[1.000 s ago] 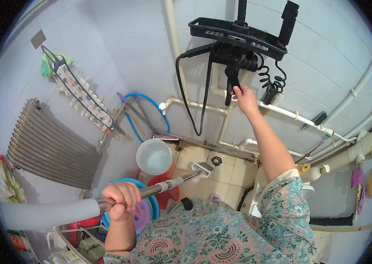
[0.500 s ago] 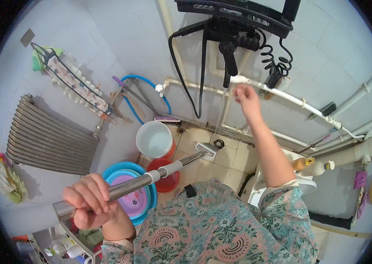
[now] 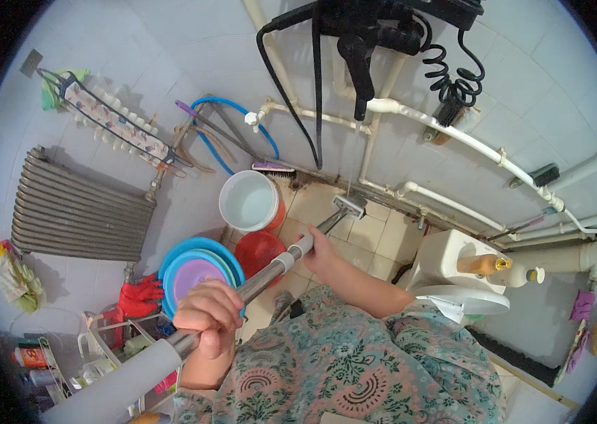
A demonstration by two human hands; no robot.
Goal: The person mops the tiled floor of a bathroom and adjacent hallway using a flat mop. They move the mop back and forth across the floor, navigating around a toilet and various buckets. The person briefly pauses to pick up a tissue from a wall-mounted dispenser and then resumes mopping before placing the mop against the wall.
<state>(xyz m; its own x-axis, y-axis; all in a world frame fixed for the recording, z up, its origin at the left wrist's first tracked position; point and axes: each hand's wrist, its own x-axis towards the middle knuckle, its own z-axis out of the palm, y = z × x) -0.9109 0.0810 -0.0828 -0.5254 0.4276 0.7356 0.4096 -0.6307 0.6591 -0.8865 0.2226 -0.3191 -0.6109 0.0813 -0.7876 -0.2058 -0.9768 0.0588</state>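
A long-handled mop [image 3: 264, 280] slants across in front of me, with a metal pole, a white sleeve and pale collars. My left hand [image 3: 208, 316] is closed around the upper pole. Farther down, my right hand [image 3: 318, 254] wraps the pole just beyond the pale collar; some of its fingers are hidden. The mop head [image 3: 350, 205] rests on the tiled floor near the far wall. A thin stream of water falls onto it from beneath the black spout [image 3: 360, 106].
Left of the pole stand a white bucket [image 3: 249, 201], a red bucket [image 3: 259, 251] and stacked basins [image 3: 171, 272]. A toilet [image 3: 446, 265] with bottles on its tank is at right. White pipes [image 3: 439, 131] run along the far wall. A shelf rack [image 3: 108, 339] stands near left.
My right hand has come down from beside the spout and taken hold of the mop pole. My left hand, still gripping, has shifted right. The mop head now sits under a stream of water.
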